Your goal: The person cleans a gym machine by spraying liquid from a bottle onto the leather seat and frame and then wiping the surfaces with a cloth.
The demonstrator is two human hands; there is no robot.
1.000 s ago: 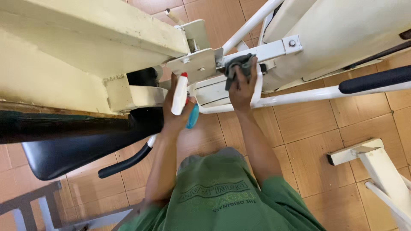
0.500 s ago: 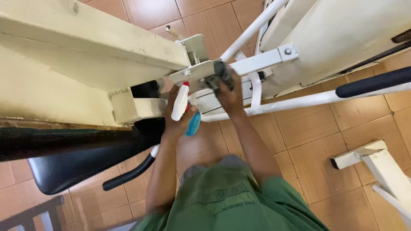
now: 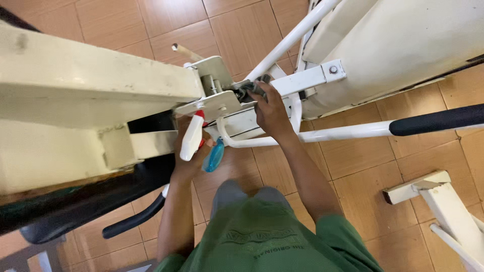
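My left hand (image 3: 187,160) grips a spray bottle (image 3: 194,137) with a white head, a red tip and a blue body, held just below a cream metal bracket (image 3: 209,105) of an exercise machine. My right hand (image 3: 271,112) presses a dark grey cloth (image 3: 248,89) against the joint where a white square bar (image 3: 302,79) meets that bracket. Most of the cloth is hidden under my fingers.
A big cream beam (image 3: 91,85) fills the upper left, with a black padded seat (image 3: 75,201) beneath it. A white tube with a black foam grip (image 3: 436,120) runs to the right. Another white frame (image 3: 443,201) stands at lower right on the orange tiled floor (image 3: 363,156).
My right hand has slid the cloth leftward along the white bar to the bracket joint. My left hand with the bottle has sunk a little lower, and the view has shifted.
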